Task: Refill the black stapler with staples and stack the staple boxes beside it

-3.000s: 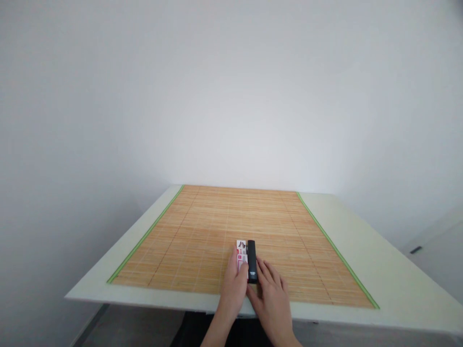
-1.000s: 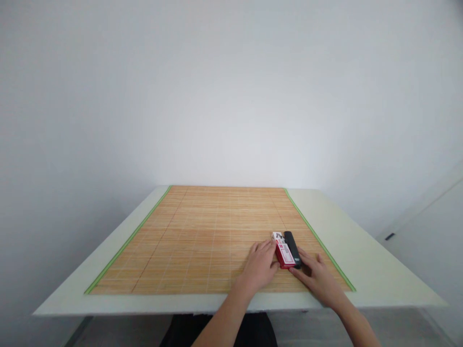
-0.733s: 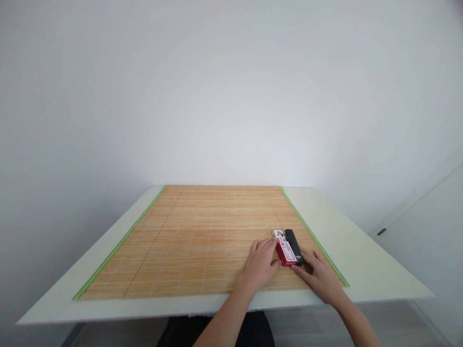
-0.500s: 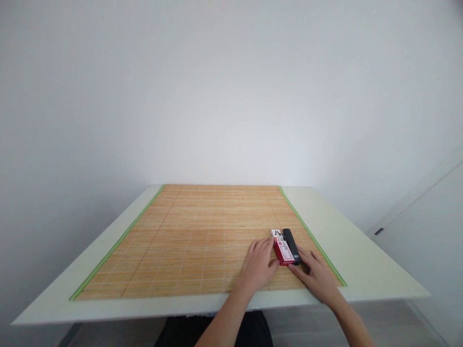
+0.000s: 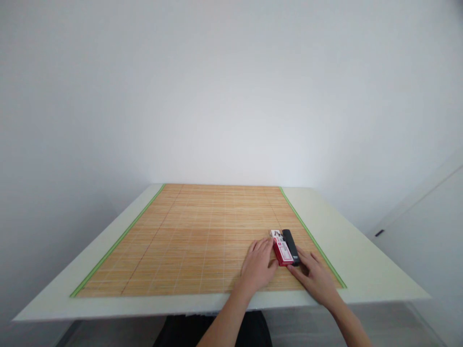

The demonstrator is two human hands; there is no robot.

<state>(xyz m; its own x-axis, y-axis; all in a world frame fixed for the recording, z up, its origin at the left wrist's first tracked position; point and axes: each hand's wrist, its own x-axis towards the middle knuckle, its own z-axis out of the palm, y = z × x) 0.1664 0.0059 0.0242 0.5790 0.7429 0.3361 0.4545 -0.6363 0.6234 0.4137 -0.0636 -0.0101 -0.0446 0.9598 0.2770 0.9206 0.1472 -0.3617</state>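
Observation:
A small red and white box (image 5: 281,249) lies on the bamboo mat (image 5: 202,236), with a black stapler (image 5: 290,246) lying right beside it on its right. My left hand (image 5: 259,267) rests flat on the mat, fingers spread, its fingertips touching the box's left side. My right hand (image 5: 315,280) lies flat on the mat too, with its fingers reaching the stapler's near end. Neither hand grips anything.
The mat has green edges and covers most of a pale table (image 5: 365,270). Both things sit near the mat's right edge. A plain white wall stands behind the table, and a white door or cabinet (image 5: 427,226) is at the right.
Over three seconds both hands have slid the box and stapler from the mat's near middle to its right side. In the last half second hardly anything moved.

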